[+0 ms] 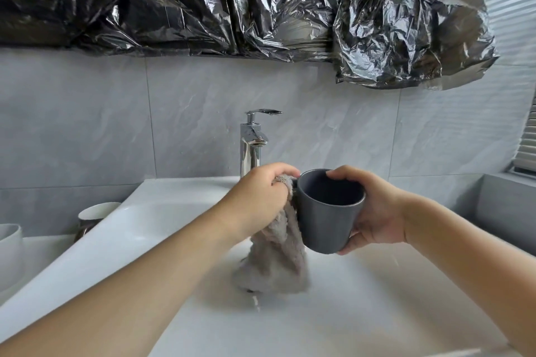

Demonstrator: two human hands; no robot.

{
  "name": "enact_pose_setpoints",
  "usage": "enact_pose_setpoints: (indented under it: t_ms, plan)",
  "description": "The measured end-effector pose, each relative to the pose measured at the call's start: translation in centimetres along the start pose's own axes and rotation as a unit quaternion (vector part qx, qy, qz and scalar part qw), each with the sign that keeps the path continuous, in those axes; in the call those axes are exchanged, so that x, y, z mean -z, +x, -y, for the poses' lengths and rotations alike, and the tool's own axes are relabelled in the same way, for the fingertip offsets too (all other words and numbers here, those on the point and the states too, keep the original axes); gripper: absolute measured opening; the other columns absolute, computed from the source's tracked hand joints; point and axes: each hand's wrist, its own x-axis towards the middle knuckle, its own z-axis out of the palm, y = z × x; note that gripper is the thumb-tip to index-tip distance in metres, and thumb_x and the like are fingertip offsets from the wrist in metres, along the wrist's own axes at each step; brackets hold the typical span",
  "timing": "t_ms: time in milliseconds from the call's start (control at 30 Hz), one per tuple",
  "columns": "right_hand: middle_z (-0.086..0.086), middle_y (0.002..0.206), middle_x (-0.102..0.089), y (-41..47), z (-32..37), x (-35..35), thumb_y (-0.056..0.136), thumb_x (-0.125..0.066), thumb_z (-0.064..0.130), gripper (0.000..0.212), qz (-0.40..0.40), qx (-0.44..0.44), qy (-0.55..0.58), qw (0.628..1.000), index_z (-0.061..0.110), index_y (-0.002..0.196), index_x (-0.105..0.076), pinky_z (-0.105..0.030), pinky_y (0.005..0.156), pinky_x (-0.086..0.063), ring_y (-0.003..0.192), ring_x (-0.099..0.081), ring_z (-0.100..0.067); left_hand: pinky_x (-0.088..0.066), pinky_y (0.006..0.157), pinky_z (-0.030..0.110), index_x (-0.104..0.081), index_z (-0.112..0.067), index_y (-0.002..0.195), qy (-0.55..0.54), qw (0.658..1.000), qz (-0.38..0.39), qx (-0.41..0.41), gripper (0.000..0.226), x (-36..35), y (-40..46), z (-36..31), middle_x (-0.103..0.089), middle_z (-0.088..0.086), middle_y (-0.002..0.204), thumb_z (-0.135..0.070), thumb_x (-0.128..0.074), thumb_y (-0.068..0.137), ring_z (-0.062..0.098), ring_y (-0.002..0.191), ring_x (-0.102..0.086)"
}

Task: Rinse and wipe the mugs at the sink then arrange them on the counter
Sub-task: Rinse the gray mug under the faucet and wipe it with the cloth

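The right hand (374, 211) holds the dark grey mug (327, 211) above the white basin (87, 243), thumb hooked over the rim and fingers curled under its base. The left hand (261, 197) bunches a beige cloth (278, 252) against the mug's left side. A wet mug held this way could slip (it is probably slick) and crack on the basin. The chrome faucet (251, 148) stands just behind the left knuckles, so a hard wipe could knock it. Two white mugs (95, 211) crowd the left counter; the basin toward the viewer is open room.
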Motion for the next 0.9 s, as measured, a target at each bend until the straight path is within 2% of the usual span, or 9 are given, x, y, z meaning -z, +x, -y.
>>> enact_pose_setpoints:
  t_ms: [67,133,267,367,467,533,600,733,900]
  plan:
    - [-0.023,0.105,-0.071,0.0,0.0,0.0,0.078,-0.059,0.053,0.058,-0.003,-0.01,-0.005,1.0,0.011,0.118,-0.067,-0.054,0.084,-0.053,0.092,-0.066,-0.044,-0.039,0.048,0.014,-0.065,-0.031,0.115,-0.046,0.997,0.064,0.021,0.04,0.3,-0.1,0.4,-0.059,-0.018,0.056,-0.008,-0.052,0.084,0.001,0.051,-0.053]
    - [-0.023,0.104,-0.07,-0.2,0.0,0.1,0.073,-0.062,0.053,0.064,-0.008,-0.018,-0.002,1.0,0.009,0.119,-0.066,-0.052,0.082,-0.054,0.091,-0.066,-0.044,-0.051,0.062,0.022,-0.063,-0.032,0.113,0.001,0.997,0.072,0.006,0.036,0.2,-0.3,0.7,-0.07,-0.013,0.082,-0.018,-0.062,0.08,0.007,0.073,-0.065]
    - [-0.021,0.117,-0.069,-0.8,0.0,-1.5,0.09,-0.044,0.063,0.063,-0.007,0.024,0.008,1.0,0.016,0.125,-0.065,-0.054,0.071,-0.058,0.091,-0.07,-0.043,-0.049,0.058,0.024,-0.064,-0.027,0.101,0.091,0.995,-0.033,-0.028,0.018,-0.2,0.2,1.0,-0.066,-0.005,0.083,-0.013,-0.057,0.091,0.014,0.073,-0.062]
    - [-0.003,0.14,-0.057,-1.9,-0.6,-3.3,0.093,-0.041,0.067,0.063,-0.053,0.172,-0.015,0.984,0.029,0.142,-0.048,-0.049,0.08,-0.06,0.114,-0.066,-0.028,-0.059,0.06,0.034,-0.065,-0.024,0.097,0.064,0.994,-0.088,-0.023,0.014,0.6,0.5,1.0,-0.07,0.001,0.087,-0.014,-0.057,0.092,0.02,0.072,-0.07]
    - [0.019,0.156,-0.021,-3.8,-1.4,-3.8,0.078,-0.059,0.06,0.095,-0.106,0.424,-0.317,0.842,0.043,0.155,-0.006,-0.034,0.116,-0.035,0.144,-0.029,-0.002,-0.061,0.059,0.046,-0.066,-0.022,0.09,0.006,0.994,-0.111,0.004,0.013,1.3,0.5,1.1,-0.071,0.004,0.081,-0.012,-0.058,0.091,0.023,0.062,-0.072]
    - [0.01,0.162,-0.003,-3.7,-1.9,-3.3,0.071,-0.066,0.049,0.117,-0.153,0.465,-0.573,0.657,0.032,0.158,0.01,-0.034,0.125,-0.016,0.153,-0.003,-0.012,-0.061,0.06,0.048,-0.067,-0.019,0.086,-0.026,0.994,-0.11,0.013,0.011,1.5,0.4,1.0,-0.072,0.007,0.079,-0.012,-0.059,0.089,0.027,0.064,-0.071]
    - [-0.002,0.165,-0.002,-3.2,-2.3,-3.0,0.066,-0.073,0.038,0.127,-0.217,0.458,-0.655,0.56,0.023,0.158,0.013,-0.041,0.125,-0.013,0.155,0.0,-0.025,-0.059,0.053,0.039,-0.066,-0.014,0.084,-0.072,0.994,-0.083,0.03,0.01,1.4,0.2,0.8,-0.068,0.007,0.073,-0.009,-0.06,0.09,0.025,0.057,-0.068]
    - [-0.015,0.142,-0.043,-2.0,-1.6,-3.7,0.063,-0.078,0.029,0.107,-0.294,0.515,-0.631,0.5,0.003,0.152,-0.025,-0.045,0.117,-0.032,0.134,-0.043,-0.037,-0.045,0.045,0.026,-0.062,-0.016,0.083,-0.143,0.989,-0.037,0.029,0.012,1.1,0.0,0.3,-0.062,0.003,0.067,-0.009,-0.062,0.092,0.019,0.055,-0.061]
    - [-0.009,0.12,-0.05,-1.2,-2.3,-3.4,0.065,-0.082,0.04,0.095,-0.289,0.516,-0.578,0.562,0.006,0.141,-0.035,-0.036,0.086,-0.051,0.105,-0.053,-0.03,-0.035,0.05,0.03,-0.037,-0.028,0.098,0.047,0.993,-0.089,-0.057,0.025,1.4,-0.3,0.1,-0.044,-0.002,0.065,-0.023,-0.06,0.089,0.02,0.055,-0.043]
